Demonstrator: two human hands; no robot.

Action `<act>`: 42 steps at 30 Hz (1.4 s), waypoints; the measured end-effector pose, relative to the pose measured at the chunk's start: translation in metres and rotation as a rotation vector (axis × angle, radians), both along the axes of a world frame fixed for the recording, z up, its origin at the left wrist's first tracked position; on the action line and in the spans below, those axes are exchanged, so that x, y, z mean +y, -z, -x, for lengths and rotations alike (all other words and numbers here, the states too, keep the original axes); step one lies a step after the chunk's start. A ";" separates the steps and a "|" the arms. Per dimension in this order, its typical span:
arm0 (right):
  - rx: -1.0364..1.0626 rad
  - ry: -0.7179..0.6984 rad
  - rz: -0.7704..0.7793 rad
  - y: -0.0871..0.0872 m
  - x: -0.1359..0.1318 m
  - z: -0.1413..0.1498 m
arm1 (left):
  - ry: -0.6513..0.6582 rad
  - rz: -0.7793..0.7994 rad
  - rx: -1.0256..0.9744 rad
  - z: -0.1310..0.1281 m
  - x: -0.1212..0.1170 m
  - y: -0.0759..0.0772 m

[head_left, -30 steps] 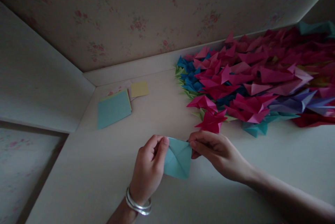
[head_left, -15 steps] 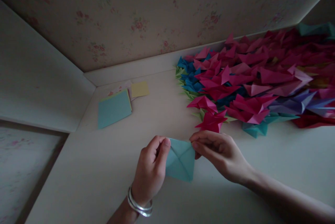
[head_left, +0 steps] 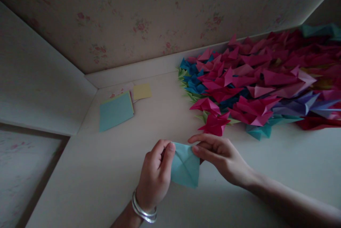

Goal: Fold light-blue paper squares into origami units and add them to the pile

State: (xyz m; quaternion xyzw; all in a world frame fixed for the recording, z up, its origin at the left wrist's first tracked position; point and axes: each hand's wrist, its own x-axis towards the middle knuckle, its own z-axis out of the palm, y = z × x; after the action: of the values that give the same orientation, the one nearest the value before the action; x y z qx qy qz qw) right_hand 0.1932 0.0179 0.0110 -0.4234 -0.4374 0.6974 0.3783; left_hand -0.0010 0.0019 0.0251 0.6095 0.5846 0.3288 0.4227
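Observation:
A light-blue square of origami paper, with creases crossing at its middle, is held above the white tabletop. My left hand pinches its upper left corner between thumb and fingers; silver bangles circle that wrist. At the upper right corner, my right hand has its thumb on the face of the paper, other fingers curled behind. The right index finger is lifted and stretched out over the top edge. Part of the paper's left side is hidden behind the left hand.
A stack of light-blue paper lies back left, beside a small yellow paper. Many folded paper pieces in pink, blue, green and purple are heaped back right. A flowered wall rises behind, and a white panel stands at left.
My right index finger has lifted off the corner it was pinching, and the right thumb has slid onto the paper's face. The paper and left hand have shifted slightly right and down.

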 end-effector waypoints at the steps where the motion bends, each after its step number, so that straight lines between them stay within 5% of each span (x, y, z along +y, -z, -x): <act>1: 0.020 0.006 0.007 0.001 0.000 0.000 | 0.003 -0.002 -0.001 0.000 0.000 0.000; 22: -0.002 -0.158 0.051 0.005 -0.006 0.008 | 0.028 0.032 -0.025 -0.005 -0.001 0.007; 42: 0.061 -0.128 0.156 0.003 -0.007 0.003 | 0.033 0.139 -0.125 -0.003 0.005 0.003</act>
State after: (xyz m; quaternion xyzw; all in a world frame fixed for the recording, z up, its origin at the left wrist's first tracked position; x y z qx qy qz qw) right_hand 0.1906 0.0112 0.0075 -0.4014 -0.3963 0.7644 0.3122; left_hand 0.0015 0.0067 0.0218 0.5666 0.5683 0.3177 0.5050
